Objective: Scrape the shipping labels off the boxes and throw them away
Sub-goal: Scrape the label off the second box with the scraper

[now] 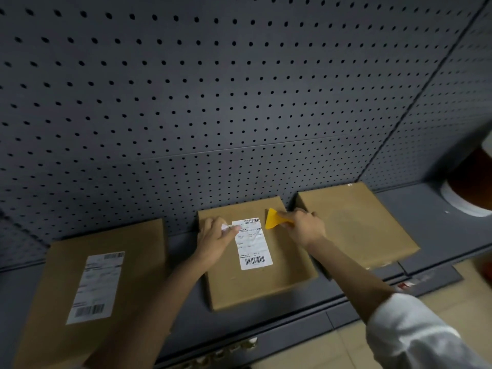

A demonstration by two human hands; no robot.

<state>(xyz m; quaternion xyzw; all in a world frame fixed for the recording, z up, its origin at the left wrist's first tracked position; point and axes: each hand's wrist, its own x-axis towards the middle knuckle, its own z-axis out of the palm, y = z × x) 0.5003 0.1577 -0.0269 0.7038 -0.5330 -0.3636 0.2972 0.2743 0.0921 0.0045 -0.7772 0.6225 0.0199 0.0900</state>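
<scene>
While its top-left corner lifts, the shipping label (254,243) lies lengthwise, 12 to 6 o'clock, on the middle box (255,262); the left hand (215,239), nearer, pinches that corner, the right hand (303,226) at 2 o'clock grips a yellow scraper (274,219). Boxes flank at 9 and 3 o'clock.

My middle box (255,278) sits on the dark shelf (183,302) with a bare strip of shelf open on its left, before the left box (87,294), so a hand can pass there. On its right the right box (354,225) stands just beside it, leaving only a narrow gap. Behind the middle box the pegboard wall (213,102) rises close and blocks any reach, while above its top the air is open.
</scene>
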